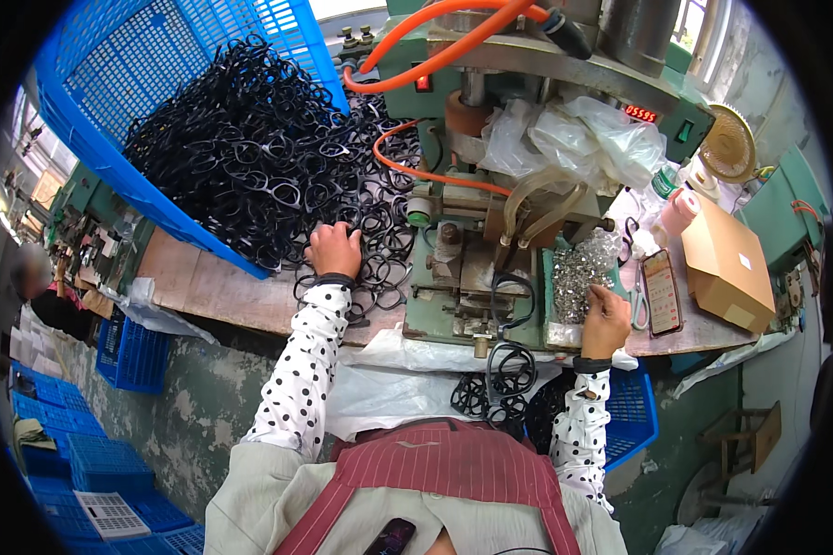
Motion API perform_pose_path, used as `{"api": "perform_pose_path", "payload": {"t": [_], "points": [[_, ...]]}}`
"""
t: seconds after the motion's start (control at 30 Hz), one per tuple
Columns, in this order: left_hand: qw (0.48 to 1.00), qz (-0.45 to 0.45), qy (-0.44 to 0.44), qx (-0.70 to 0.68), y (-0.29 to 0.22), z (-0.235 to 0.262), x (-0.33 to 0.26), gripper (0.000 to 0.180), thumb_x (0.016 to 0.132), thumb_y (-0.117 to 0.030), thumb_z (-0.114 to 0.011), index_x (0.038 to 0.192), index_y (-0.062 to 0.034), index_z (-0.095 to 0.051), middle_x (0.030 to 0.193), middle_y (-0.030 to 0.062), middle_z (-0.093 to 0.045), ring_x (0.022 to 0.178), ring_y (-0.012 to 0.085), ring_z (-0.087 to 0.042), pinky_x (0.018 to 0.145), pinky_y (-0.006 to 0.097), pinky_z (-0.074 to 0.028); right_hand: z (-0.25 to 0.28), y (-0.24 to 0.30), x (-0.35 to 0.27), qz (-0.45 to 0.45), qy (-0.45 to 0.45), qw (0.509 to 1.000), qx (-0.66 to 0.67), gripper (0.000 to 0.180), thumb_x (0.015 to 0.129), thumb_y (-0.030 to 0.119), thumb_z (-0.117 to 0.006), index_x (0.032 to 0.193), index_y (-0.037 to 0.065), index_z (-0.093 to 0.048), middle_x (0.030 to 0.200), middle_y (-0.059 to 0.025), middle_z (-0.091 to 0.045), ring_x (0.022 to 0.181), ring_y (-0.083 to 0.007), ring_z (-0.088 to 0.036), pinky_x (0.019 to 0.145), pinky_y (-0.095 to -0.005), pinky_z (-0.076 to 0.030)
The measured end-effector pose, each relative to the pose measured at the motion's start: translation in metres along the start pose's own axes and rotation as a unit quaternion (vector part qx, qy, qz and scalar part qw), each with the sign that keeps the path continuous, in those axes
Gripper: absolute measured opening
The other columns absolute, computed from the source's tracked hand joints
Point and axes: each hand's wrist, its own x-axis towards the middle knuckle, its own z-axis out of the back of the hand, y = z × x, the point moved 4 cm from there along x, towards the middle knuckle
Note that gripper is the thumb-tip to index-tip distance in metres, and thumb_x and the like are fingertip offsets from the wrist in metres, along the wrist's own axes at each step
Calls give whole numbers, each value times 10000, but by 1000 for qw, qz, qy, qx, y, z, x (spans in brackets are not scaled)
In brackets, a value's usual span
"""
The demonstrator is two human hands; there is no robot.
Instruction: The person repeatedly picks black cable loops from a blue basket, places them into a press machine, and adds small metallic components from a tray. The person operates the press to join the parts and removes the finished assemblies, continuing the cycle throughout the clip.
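Note:
Black plastic eyeglass frames [268, 166] spill in a tangled heap from a tipped blue basket onto the table. At the heap's near right edge, my left hand [334, 250] has its fingers curled round a black eyeglass frame, partly hidden under them. My right hand [606, 321] is closed in a pinch at the edge of a green tray [551, 277] of small shiny metal parts [580, 276]; what it pinches is too small to make out. Between my hands, one eyeglass frame [512, 301] sits upright at the front of the green press [426, 314], with more frames hanging below.
The blue basket [171, 222] leans at the left. Orange hoses [435, 69] and clear plastic bags [574, 139] surround the press. On the right are scissors [639, 307], a phone [661, 294], and a cardboard box [727, 268]. Blue crates [111, 462] stand on the floor.

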Motion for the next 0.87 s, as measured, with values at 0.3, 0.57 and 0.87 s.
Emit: {"api": "perform_pose_path", "payload": {"t": [0.3,0.57,0.87], "points": [[933,-28,-134,-333,-2,38,-12,129,878,-74,-628,970,-30,-550,909,130,-556,842,290,-536,764,373,-445,-2,19,5,-53,35,989,136,154,779,15,-717,922,72,-728,823,-39,-678,746,-159,-582,692,-277,-453],[807,11,-89,-583,-50,103,-34,312,984,-152,-552,1244,14,-508,897,29,-598,758,83,-567,700,220,-474,13,117,27,-33,118,926,357,184,772,-25,-687,946,19,-728,785,-52,-655,732,-108,-560,655,-228,-434],[816,-314,-155,-460,-114,174,-81,248,921,-141,-614,1139,-23,-599,1018,128,-645,864,289,-623,831,375,-479,-9,140,19,-160,154,886,408,554,759,61,-743,1288,94,-581,857,-39,-699,713,-78,-605,574,-210,-409]]}}
